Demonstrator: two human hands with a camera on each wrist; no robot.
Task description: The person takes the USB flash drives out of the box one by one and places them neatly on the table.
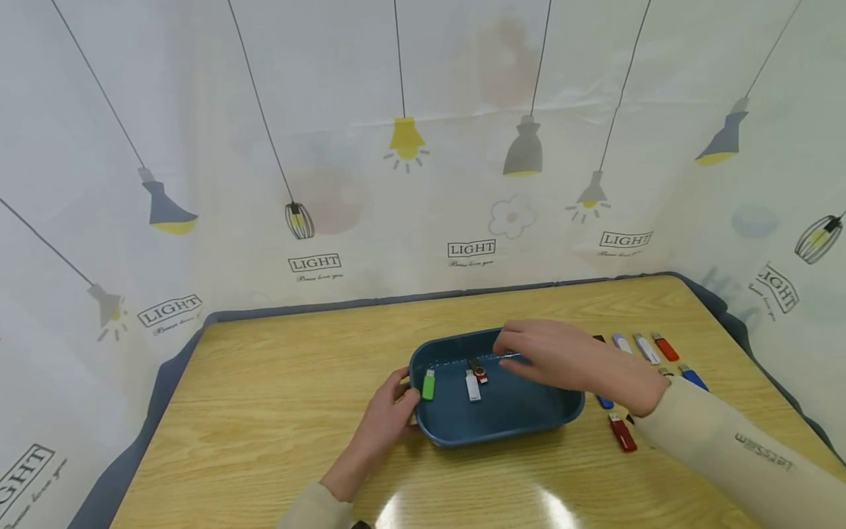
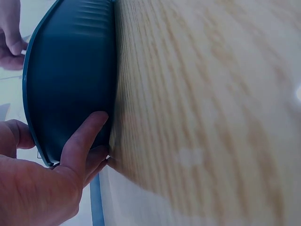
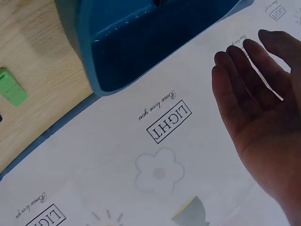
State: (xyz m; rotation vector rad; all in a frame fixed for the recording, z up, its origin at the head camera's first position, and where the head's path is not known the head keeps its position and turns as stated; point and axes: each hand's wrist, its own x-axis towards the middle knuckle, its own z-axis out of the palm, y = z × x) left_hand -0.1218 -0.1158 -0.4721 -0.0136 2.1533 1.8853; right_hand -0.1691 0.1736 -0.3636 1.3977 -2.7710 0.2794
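A dark teal tray [image 1: 502, 435] stands on the wooden table, its long side across my view. At its left end my left hand [image 1: 391, 404] grips it, thumb by the rim and fingers against the outer wall [image 2: 70, 61]. Inside lie a green USB stick [image 1: 428, 386], a white USB stick [image 1: 472, 386] and a dark red swivel USB stick [image 1: 481, 375]. Over the right part of the tray is my right hand [image 1: 545, 353], which hides some of the inside. In the right wrist view its palm is bare and the fingers [image 3: 235, 70] are relaxed, holding nothing.
To the tray's right several more USB sticks lie on the table, among them a red one [image 1: 666, 348], a white one [image 1: 647, 349], a blue one [image 1: 694, 378] and a dark red one [image 1: 622, 433]. My right forearm partly covers this group. A printed curtain [image 1: 423, 198] rises behind the table.
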